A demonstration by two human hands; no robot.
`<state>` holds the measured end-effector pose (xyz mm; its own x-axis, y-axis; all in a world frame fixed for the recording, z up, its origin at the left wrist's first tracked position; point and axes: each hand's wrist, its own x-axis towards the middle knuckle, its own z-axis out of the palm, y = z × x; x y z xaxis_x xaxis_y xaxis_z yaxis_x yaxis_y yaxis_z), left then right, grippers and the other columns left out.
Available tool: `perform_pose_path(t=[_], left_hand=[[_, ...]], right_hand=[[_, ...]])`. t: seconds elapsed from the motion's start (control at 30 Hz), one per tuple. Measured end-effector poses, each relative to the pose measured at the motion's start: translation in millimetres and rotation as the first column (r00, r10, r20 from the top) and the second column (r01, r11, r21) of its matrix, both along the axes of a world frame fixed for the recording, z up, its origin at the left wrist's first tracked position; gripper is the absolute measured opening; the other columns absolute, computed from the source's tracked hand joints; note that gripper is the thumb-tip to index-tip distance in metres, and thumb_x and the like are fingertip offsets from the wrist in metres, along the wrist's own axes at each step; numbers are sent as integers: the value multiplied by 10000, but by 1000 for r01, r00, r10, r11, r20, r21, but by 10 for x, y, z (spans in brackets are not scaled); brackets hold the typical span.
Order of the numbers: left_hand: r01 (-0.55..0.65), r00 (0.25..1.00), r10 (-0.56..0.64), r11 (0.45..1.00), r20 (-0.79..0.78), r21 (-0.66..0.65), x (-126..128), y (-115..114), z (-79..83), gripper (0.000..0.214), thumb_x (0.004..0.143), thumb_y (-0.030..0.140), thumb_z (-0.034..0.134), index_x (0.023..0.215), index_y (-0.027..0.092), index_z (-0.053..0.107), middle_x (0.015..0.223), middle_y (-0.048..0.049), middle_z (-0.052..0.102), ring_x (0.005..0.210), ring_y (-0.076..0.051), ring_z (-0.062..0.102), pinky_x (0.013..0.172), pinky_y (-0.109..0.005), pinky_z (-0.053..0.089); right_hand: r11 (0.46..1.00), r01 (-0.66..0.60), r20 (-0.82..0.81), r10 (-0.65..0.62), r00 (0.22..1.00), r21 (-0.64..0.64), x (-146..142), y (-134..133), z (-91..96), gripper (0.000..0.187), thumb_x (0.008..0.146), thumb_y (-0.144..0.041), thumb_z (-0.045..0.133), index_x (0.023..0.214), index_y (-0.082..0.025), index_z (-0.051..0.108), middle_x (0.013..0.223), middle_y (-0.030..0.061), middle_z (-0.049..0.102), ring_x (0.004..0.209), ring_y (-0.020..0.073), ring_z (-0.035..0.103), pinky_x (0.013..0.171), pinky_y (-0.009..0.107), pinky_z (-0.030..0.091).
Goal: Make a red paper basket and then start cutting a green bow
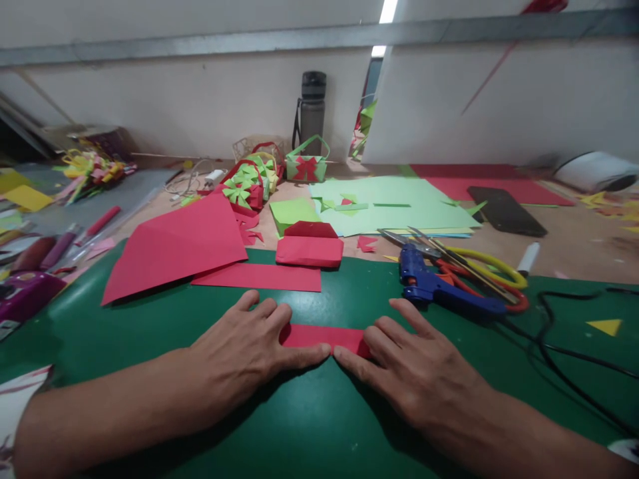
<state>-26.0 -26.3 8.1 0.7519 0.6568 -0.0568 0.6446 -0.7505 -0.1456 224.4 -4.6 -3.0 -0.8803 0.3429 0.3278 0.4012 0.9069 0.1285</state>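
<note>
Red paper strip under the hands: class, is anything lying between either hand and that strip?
Nothing visible. The left hand and right hand both press flat on the red paper strip on the green mat, fingertips nearly meeting. The blue glue gun and scissors lie farther back to the right, apart from it.

Far beyond the fingers (299,356), a pale wall (200,100) closes off the brown surface (574,246), and a grey metal rail (200,46) runs across its top. Beyond and to their right stands a white panel (499,100) (a narrow gap parts it from the wall). Above that gap a strip light (387,12) glows.
</note>
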Motion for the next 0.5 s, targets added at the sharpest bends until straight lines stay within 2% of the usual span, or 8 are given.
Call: perform_pose_path(t=[0.13, 0.27, 0.37, 0.5], left_hand=[[-1, 1000, 1, 1000, -25, -5, 29, -1, 17, 589, 908, 196, 437, 1374, 464, 199, 796, -13, 452, 674, -187, 394, 680, -348, 267], [4, 1000, -4, 1000, -21, -27, 1, -13, 46, 551, 916, 182, 416, 1368, 440, 237, 809, -21, 472, 705, -199, 409, 692, -357, 263], [-29, 999, 29, 999, -18, -30, -102, -40, 43, 502, 908, 178, 430, 1332, 422, 318, 822, -23, 474, 716, -200, 406, 694, -359, 255], [-66, 998, 65, 998, -25, -15, -304, -112, 15, 457, 890, 156, 438, 1299, 356, 392, 833, -36, 471, 714, -204, 393, 673, -362, 239]], right_hand=[[999, 17, 30, -16, 999, -35, 4, -2, 7, 328, 876, -105, 389, 1081, -220, 618, 723, 37, 578, 677, 221, 483, 920, 537, 274], [1000, 4, 42, -4, 999, -10, 11, 7, 2, 318, 895, -126, 363, 1040, -216, 631, 717, 38, 576, 711, 230, 485, 942, 552, 250], [1000, -13, 3, 13, 1000, 10, 38, 19, -18, 343, 920, -124, 318, 948, -199, 652, 701, 34, 579, 731, 221, 493, 961, 536, 233], [998, -27, -5, 27, 1000, 60, 95, 17, -42, 342, 922, -112, 309, 961, -177, 642, 752, 47, 608, 804, 227, 510, 969, 528, 220]])
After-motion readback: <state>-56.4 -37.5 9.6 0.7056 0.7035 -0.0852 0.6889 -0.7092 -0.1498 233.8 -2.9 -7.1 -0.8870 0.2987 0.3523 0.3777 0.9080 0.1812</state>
